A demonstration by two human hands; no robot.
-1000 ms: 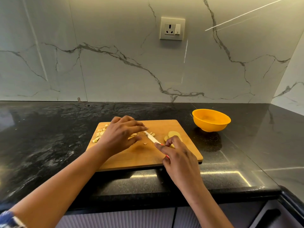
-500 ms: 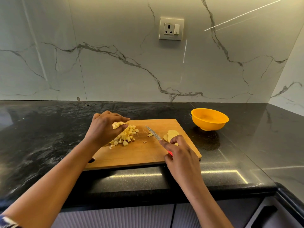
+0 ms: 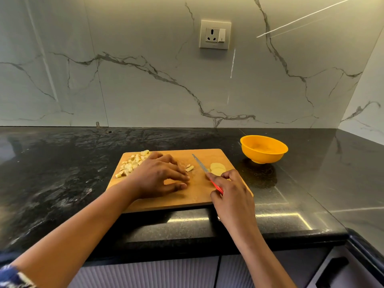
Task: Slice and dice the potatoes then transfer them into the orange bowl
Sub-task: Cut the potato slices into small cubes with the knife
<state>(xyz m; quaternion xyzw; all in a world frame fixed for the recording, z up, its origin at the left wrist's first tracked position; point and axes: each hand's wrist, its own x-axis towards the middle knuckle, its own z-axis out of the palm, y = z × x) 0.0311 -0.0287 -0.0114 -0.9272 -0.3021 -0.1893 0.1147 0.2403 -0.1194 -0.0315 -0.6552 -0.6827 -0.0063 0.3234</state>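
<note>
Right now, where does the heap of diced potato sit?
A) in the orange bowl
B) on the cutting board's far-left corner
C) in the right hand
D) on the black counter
B: the diced potato lies on the far-left corner of the cutting board beyond the left hand; the orange bowl shows none, and the right hand grips the knife.

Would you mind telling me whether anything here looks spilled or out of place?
Nothing stands out. The dice and slices are all on the board, a few strays lie near the knife, and the bowl stands upright.
</note>
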